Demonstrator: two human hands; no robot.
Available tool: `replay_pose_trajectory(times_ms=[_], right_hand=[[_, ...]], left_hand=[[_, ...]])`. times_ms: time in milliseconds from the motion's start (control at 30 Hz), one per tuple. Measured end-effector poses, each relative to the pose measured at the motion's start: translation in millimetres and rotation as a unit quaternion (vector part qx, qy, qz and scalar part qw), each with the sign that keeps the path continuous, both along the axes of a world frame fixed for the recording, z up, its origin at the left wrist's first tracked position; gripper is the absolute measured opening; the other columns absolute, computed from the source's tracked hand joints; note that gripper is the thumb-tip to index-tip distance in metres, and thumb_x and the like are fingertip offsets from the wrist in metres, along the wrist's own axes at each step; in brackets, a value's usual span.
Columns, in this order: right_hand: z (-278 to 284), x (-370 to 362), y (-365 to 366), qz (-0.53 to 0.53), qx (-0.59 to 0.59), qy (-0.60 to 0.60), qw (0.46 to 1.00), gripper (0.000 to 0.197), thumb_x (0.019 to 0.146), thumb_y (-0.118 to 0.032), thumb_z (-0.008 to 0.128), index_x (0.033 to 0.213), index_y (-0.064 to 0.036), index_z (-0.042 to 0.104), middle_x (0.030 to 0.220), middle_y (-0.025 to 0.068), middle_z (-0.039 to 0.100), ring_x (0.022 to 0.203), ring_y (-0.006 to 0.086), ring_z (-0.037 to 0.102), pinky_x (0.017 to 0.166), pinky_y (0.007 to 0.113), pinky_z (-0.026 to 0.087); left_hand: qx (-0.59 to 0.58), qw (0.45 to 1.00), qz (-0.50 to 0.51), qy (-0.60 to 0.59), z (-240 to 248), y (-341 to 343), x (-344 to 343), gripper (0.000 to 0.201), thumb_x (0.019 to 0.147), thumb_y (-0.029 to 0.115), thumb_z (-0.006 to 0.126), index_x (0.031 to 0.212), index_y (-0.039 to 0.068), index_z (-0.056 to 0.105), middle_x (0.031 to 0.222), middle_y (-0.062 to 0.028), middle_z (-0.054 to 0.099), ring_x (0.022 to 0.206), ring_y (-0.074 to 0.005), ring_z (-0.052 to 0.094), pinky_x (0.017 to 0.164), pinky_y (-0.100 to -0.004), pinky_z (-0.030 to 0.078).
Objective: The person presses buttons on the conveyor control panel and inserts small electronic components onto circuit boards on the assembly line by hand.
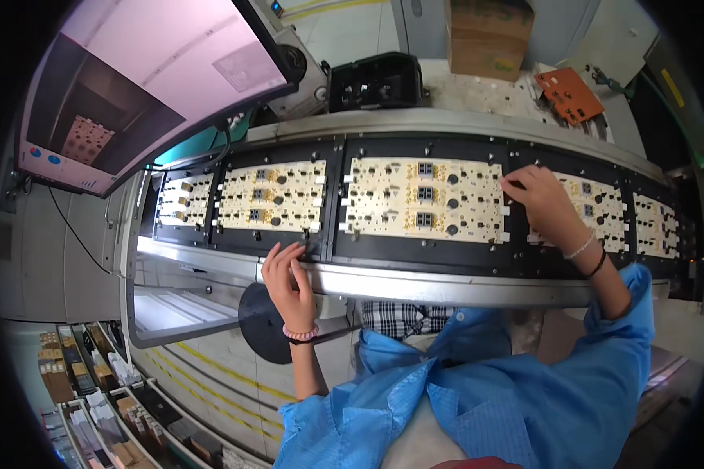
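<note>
Cream circuit boards with black and gold parts lie in black carrier frames along a metal-edged conveyor. My right hand [546, 205] reaches over the middle board [395, 215], its thumb and fingertips brought together at the board's upper right edge, by the white tabs there. Whatever is between those fingertips is too small to make out. My left hand [287, 283] rests at the conveyor's front rail [414, 283], fingers loosely bent and apart, holding nothing. It is nearest the lower right corner of the left board [242, 215]. Part of another board [602, 203] is covered by my right hand and wrist.
A large monitor [156, 78] hangs over the left end. Behind the conveyor are a black bin [375, 82], a cardboard box [489, 39] and an orange plate [569, 95]. A round black stool seat [264, 322] stands below the rail; divided parts bins [109, 391] are lower left.
</note>
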State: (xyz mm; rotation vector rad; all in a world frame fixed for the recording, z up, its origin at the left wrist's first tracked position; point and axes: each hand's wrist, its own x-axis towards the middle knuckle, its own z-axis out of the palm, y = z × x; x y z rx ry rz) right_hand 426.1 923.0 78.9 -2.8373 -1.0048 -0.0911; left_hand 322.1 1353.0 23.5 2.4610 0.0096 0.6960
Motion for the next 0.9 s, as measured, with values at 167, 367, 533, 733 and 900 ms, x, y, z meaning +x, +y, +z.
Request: replay_pose_trajectory(times_ms=[167,367,533,733,900], right_hand=[[0.1,-39.1,8.2,-0.036,0.014,-0.039,0.999,0.046,0.073,0.011,0.055,0.116,-0.0025,0.063,0.138,0.0124,0.052,0.118,0.0307,0.053,0.105,0.044,0.037],[-10.4,-53.1,27.0,-0.031,-0.004,-0.068,0.997,0.044,0.073,0.011,0.055,0.113,-0.0062,0.064,0.135,0.0130,0.055,0.120,0.0308,0.052,0.106,0.045,0.038],[7.4,-44.7,12.1,-0.026,0.022,0.011,0.999,0.045,0.074,0.010,0.054,0.114,-0.0080,0.065,0.137,0.0111,0.054,0.123,0.0315,0.050,0.107,0.044,0.036],[1.6,-80.2,26.1,-0.023,-0.036,-0.026,0.999,0.040,0.077,0.005,0.056,0.116,-0.0023,0.063,0.140,0.0112,0.051,0.123,0.0289,0.050,0.109,0.046,0.036],[-12.0,-83.0,37.0,-0.017,-0.090,-0.128,0.987,0.035,0.077,0.001,0.058,0.112,0.0004,0.064,0.129,0.0112,0.058,0.113,0.0273,0.055,0.103,0.045,0.041]], left_hand=[[0.003,1.000,0.000,-0.010,-3.3,3.4,4.3,0.020,0.096,0.004,0.050,0.104,0.003,0.068,0.113,-0.0099,0.067,0.121,-0.0329,0.052,0.101,-0.0416,0.040],[-0.010,1.000,-0.004,-0.013,-1.9,4.5,2.7,0.021,0.099,0.009,0.048,0.105,0.004,0.067,0.112,-0.0081,0.068,0.121,-0.0313,0.054,0.105,-0.0423,0.036],[-0.004,1.000,-0.003,-0.019,-6.6,8.7,3.0,0.021,0.100,0.009,0.048,0.105,0.004,0.067,0.112,-0.0081,0.068,0.121,-0.0311,0.054,0.104,-0.0417,0.037],[0.001,1.000,-0.007,-0.026,-7.2,12.3,4.4,0.021,0.100,0.009,0.048,0.106,0.004,0.067,0.111,-0.0082,0.068,0.119,-0.0306,0.056,0.104,-0.0413,0.038],[0.010,0.999,-0.005,-0.032,-3.8,12.8,4.5,0.020,0.100,0.010,0.048,0.106,0.004,0.067,0.112,-0.0083,0.068,0.119,-0.0304,0.056,0.104,-0.0413,0.038]])
